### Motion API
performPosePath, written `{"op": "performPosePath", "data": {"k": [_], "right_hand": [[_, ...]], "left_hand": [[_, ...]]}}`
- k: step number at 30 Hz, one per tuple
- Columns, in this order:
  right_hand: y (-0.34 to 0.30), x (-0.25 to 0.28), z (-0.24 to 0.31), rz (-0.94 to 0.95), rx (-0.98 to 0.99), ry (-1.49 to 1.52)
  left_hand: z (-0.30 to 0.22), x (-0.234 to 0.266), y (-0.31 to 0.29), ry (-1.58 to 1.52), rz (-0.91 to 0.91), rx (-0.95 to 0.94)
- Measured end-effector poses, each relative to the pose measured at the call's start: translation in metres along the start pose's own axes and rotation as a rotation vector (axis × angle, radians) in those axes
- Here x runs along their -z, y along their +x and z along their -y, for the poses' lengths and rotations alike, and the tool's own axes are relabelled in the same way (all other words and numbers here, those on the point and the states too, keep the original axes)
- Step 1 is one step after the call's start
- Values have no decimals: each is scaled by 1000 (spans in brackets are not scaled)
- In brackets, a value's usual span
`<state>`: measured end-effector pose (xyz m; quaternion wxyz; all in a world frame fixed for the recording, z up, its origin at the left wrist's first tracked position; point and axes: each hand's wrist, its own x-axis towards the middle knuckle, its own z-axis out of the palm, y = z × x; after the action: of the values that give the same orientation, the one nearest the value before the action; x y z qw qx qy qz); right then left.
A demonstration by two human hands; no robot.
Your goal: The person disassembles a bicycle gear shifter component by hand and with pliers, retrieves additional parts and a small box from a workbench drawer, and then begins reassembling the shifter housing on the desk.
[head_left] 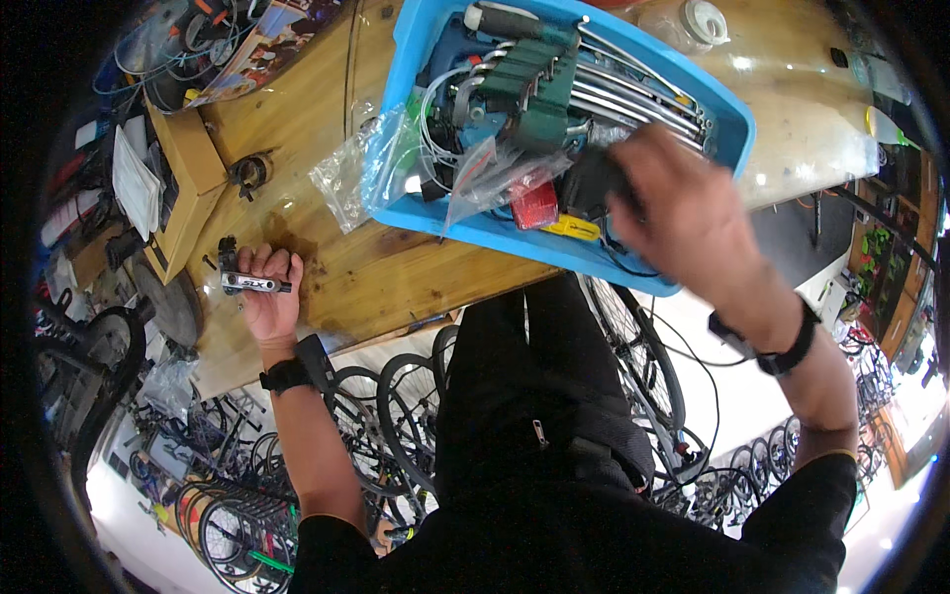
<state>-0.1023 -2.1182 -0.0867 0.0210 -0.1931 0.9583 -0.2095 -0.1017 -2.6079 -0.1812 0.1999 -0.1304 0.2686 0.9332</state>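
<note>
Clasped in the left hand [269, 297], a black and silver bike part [253, 281] rests on the wooden bench [396, 267] left of the blue bin [722, 109]; the right hand [683, 213] reaches inside it, grip unclear, among hex keys [633, 99], clear bags [396, 163], a red reflector [534, 205], a yellow tag [571, 229]

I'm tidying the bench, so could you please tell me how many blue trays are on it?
1: the blue tray sits at the wooden bench's far edge, under the right hand. Others may be out of view.

One blue tray [727, 119], one red reflector [534, 205], two clear bags [346, 178] (both crumpled), two black wristbands [287, 374].
</note>
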Motion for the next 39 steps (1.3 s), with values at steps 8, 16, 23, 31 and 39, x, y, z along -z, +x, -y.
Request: {"op": "performPosePath", "data": {"k": [8,16,23,31,39], "right_hand": [[10,30,-57,40,-95,-136],[-8,7,-12,-5,84,79],[-10,-12,-3,199,-61,-57],[-2,23,-38,96,-206,60],[-12,15,-48,-100,-273,132]], "left_hand": [[2,1,4,1,39,2],[0,-5,5,12,53,20],[-1,-2,3,29,17,19],[-1,0,5,-37,43,27],[-1,3,5,-58,37,26]]}}
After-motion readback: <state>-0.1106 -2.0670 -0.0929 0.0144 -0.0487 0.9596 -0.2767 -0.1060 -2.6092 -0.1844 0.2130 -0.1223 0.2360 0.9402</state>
